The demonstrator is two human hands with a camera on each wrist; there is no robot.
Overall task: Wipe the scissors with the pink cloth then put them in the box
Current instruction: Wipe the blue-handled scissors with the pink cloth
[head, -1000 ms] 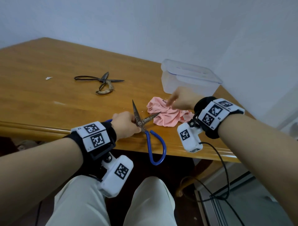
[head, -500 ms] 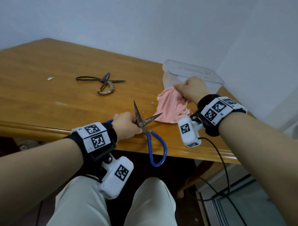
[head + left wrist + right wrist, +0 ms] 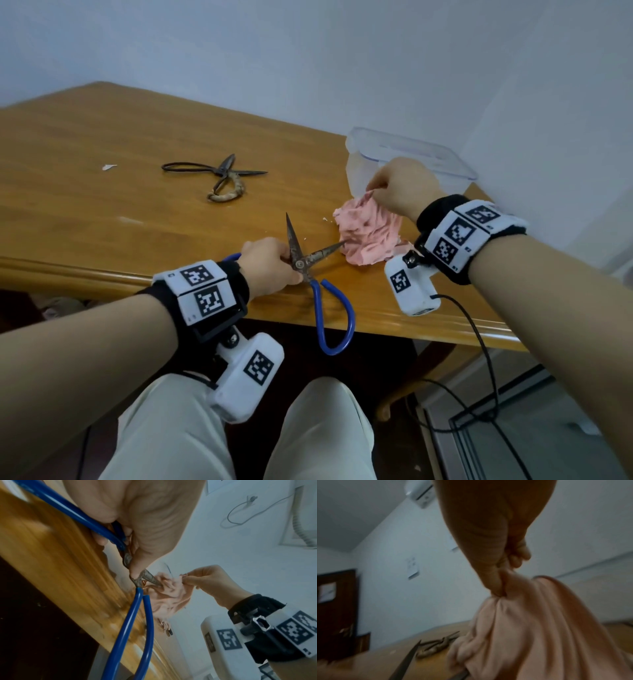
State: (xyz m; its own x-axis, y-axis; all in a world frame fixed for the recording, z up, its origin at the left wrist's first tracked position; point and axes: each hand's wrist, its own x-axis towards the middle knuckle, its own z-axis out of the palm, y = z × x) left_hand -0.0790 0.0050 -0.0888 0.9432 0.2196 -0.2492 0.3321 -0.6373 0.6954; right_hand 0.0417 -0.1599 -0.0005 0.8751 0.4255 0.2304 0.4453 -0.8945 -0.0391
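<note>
Blue-handled scissors (image 3: 310, 263) with rusty blades spread apart lie at the table's front edge. My left hand (image 3: 270, 265) grips them near the pivot, one blue loop (image 3: 130, 635) hanging past the edge. The right blade tip touches the pink cloth (image 3: 368, 234). My right hand (image 3: 399, 188) pinches the cloth's top corner between thumb and fingers (image 3: 498, 584), so the cloth (image 3: 539, 635) hangs crumpled with its lower part on the table. The clear plastic box (image 3: 407, 164), its lid on, stands just behind that hand.
A second, old dark pair of scissors (image 3: 222, 178) lies farther back on the wooden table (image 3: 102, 205). A small white scrap (image 3: 109, 167) sits at the far left. Walls close off the back and right. My knees are below the front edge.
My right hand has pinched the cloth and lifted it off the table, then shifted it slightly left toward the scissor blade. The left hand and scissors have stayed put.
</note>
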